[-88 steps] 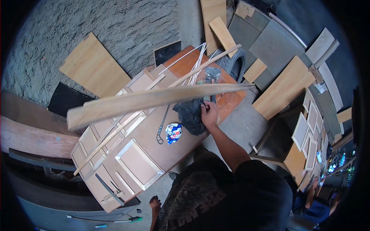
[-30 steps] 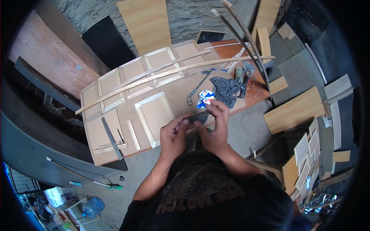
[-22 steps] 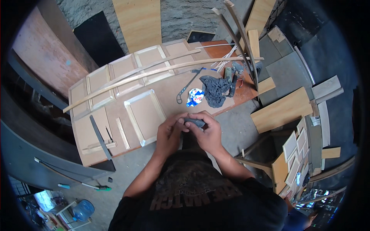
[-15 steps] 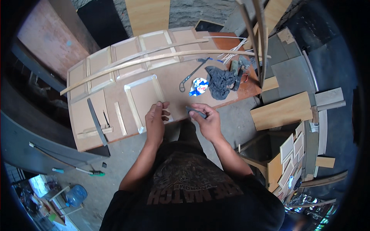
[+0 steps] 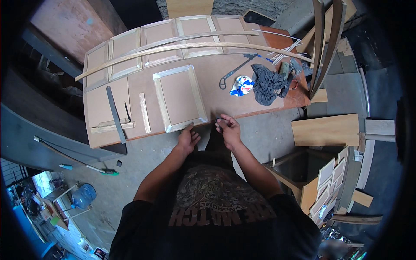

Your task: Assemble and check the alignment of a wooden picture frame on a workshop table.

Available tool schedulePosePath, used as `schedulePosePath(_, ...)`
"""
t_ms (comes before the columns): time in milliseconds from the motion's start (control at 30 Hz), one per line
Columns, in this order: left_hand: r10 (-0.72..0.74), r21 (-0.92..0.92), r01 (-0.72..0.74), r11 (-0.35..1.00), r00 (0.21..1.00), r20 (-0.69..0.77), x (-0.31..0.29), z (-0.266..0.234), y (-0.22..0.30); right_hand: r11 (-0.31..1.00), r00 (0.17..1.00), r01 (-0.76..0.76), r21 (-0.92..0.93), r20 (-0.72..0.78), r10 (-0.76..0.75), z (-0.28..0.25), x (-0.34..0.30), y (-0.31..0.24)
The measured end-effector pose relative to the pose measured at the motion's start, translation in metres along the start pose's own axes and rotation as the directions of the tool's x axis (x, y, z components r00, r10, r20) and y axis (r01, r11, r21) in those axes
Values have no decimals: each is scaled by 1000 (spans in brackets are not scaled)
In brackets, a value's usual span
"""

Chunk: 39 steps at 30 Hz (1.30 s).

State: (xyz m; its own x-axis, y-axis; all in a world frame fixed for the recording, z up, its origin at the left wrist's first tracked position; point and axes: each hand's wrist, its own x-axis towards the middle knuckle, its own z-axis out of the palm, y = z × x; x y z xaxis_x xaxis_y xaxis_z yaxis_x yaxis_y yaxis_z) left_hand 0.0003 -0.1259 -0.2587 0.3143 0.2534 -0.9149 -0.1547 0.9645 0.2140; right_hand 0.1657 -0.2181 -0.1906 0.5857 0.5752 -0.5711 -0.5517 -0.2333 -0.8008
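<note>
A framed panel [image 5: 160, 97] with pale wooden strips round its edge lies on the brown work table [image 5: 216, 108], its near rail along the table's front edge. My left hand [image 5: 188, 139] is at that rail, a fingertip touching its right part. The other fingers are loosely curled and apart, with nothing seen in them. To its right, just over the table's front edge, my right hand [image 5: 229, 131] pinches a small dark grey piece [image 5: 218, 118], flat like folded sandpaper. My fingers hide most of it.
Long wooden strips [image 5: 173, 48] lie across several framed panels [image 5: 158, 39] at the back. A handsaw-like dark tool [image 5: 234, 71], a white-blue wrapper [image 5: 242, 86] and a dark cloth [image 5: 266, 84] are on the right. A dark flat bar [image 5: 115, 112] crosses the left side.
My left hand has come down onto the framed panel's near rail. My right hand still holds the grey piece, now turned more upright. The view has shifted, so the table appears higher and further right.
</note>
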Motion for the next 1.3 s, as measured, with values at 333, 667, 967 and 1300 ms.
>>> schedulePosePath(333, 79, -228, -81, 970, 997, -21, 24, 1, -1, 998, 999, 19, -55, -31, -21, -19, -3, 2)
schedulePosePath(667, 89, -251, -96, 963, 995, -40, 22, -4, 1, 920, 990, 137, -366, 64, -122, -15, 24, 14)
schedulePosePath(967, 128, -261, -156, 953, 984, -122, 25, -21, 10, 692, 916, 401, -601, 288, -280, 3, 55, 23)
schedulePosePath(1300, 99, -143, -108, 984, 993, -71, 15, -19, 12, 560, 863, 505, -656, 396, -314, 13, 58, 28)
